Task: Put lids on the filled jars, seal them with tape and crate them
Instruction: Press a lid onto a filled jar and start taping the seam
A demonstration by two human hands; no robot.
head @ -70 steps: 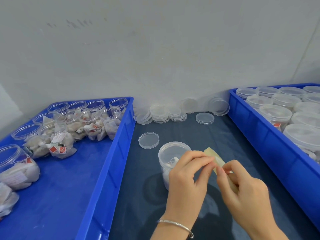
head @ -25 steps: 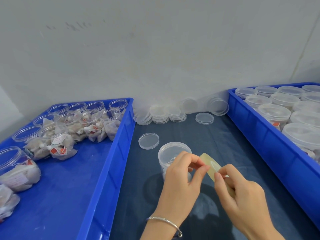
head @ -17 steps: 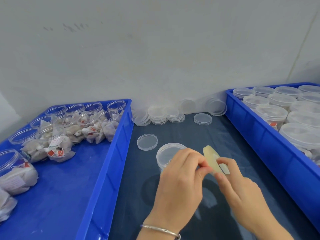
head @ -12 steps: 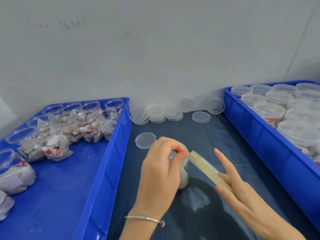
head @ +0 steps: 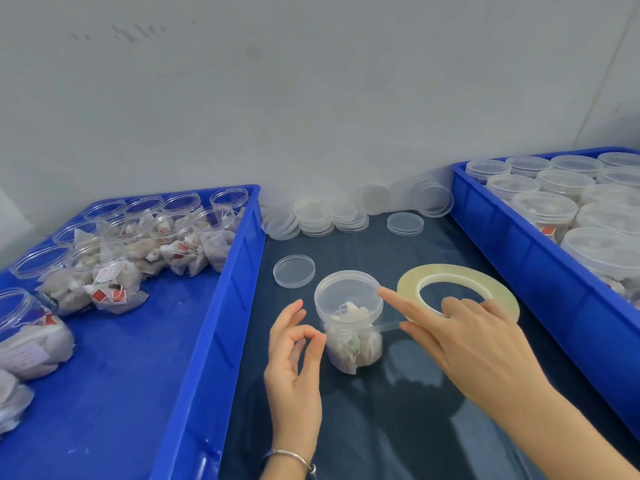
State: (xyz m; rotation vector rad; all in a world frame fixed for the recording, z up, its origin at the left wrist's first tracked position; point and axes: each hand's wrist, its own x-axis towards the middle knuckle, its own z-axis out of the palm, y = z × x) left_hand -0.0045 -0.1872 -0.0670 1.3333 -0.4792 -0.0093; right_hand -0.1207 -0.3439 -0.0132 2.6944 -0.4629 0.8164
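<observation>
My right hand (head: 474, 344) holds the tape roll (head: 457, 289), its strip running to the lidded jar (head: 349, 317) on the mat; my left hand (head: 294, 344) pinches nothing visible. Sealing is barely begun; the left crate (head: 221, 306) holds many unlidded jars.

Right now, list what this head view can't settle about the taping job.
- Tape end: whether the left hand pinches it; clear film too thin to see.
- Strip's contact with the lidded jar: transparent, so unclear.
- Tape roll: near side covered by the right hand.
- Right crate: cut off by the frame edge.
- Left crate: cut off left and below.
</observation>
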